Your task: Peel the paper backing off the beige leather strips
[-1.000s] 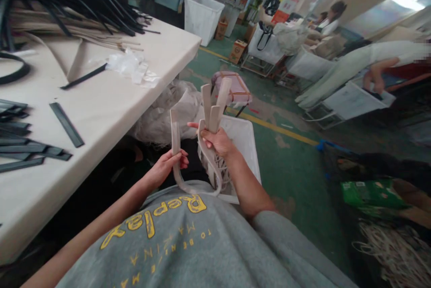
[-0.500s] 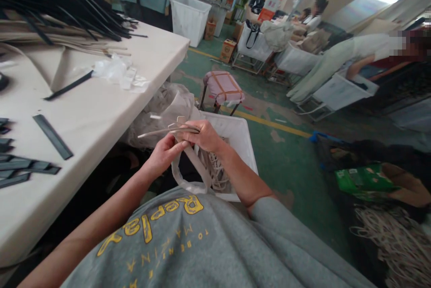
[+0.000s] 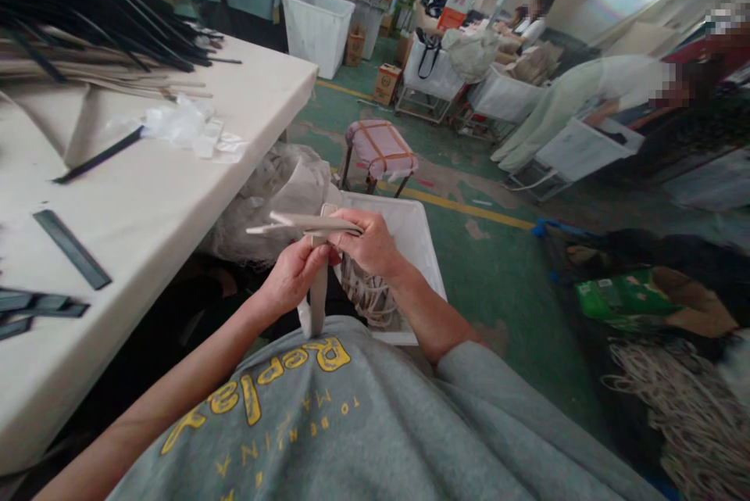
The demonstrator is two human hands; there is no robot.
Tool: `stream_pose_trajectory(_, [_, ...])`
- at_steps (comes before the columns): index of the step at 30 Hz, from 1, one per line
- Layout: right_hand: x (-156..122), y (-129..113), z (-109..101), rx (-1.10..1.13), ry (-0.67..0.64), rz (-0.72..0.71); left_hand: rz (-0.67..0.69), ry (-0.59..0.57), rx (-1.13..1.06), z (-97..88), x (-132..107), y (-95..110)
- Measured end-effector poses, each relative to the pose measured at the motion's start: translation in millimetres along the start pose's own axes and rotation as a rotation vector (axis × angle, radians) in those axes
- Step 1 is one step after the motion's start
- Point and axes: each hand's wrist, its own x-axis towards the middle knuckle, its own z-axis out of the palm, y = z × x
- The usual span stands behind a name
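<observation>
Both hands meet in front of my chest over a white bin (image 3: 419, 239). My right hand (image 3: 369, 243) is closed on a bundle of beige strips (image 3: 305, 223), whose ends point left and lie nearly level. My left hand (image 3: 296, 274) is closed round one beige strip (image 3: 318, 302) that hangs straight down toward my grey shirt. The two hands touch at the fingers. More pale strips lie coiled in the bin behind my right wrist.
A white table (image 3: 176, 188) at left carries black strips (image 3: 70, 247), a heap of long black rods (image 3: 87, 8) and clear plastic scraps (image 3: 187, 126). A pink stool (image 3: 380, 149) stands beyond the bin. Other people bend over white bins (image 3: 580, 149) at right.
My right hand has tipped the beige strips from upright to lying level. My left hand has come up against it, and the hanging loop has been drawn into a straight strip.
</observation>
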Motion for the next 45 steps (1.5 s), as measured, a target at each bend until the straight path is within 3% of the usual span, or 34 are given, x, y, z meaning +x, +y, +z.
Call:
stream_pose_trajectory(4, [-8,-4,-5,0.010,0.090,0.036,0.006,-0.021,0.090,8.9,-8,-13])
stream_pose_trajectory(11, [-30,-6,-34,-0.039,0.288,0.109,-0.196,-0.069,0.077,25.4,-31,-62])
stream_pose_trajectory(16, [-43,-5,-59,-0.101,0.334,0.129,-0.135,-0.096,0.219,25.9,-35,-85])
stream_pose_trajectory(19, [-43,3,-69,-0.120,0.344,0.164,-0.140,-0.021,0.254,17.9,-40,-95])
stream_pose_trajectory(22, [-38,20,-81,-0.167,0.379,0.179,-0.242,0.053,0.312,4.1,-52,-109])
stream_pose_trajectory(26, [-32,58,-100,-0.311,0.431,0.141,-0.395,0.133,0.373,-18.8,-74,-127])
stream_pose_trajectory(30, [-33,97,-115,-0.396,0.358,0.128,-0.491,0.208,0.377,-38.6,-89,-131])
stream_pose_trajectory(35, [-40,110,-113,-0.385,0.425,0.225,-0.548,0.274,0.347,-48.5,-92,-124])
stream_pose_trajectory(39, [-41,93,-103,-0.179,0.392,0.377,-0.557,0.253,0.306,-45.8,-91,-124])
stream_pose_trajectory(45, [-38,64,-89,0.094,0.316,0.409,-0.561,0.196,0.253,-42.8,-94,-128])
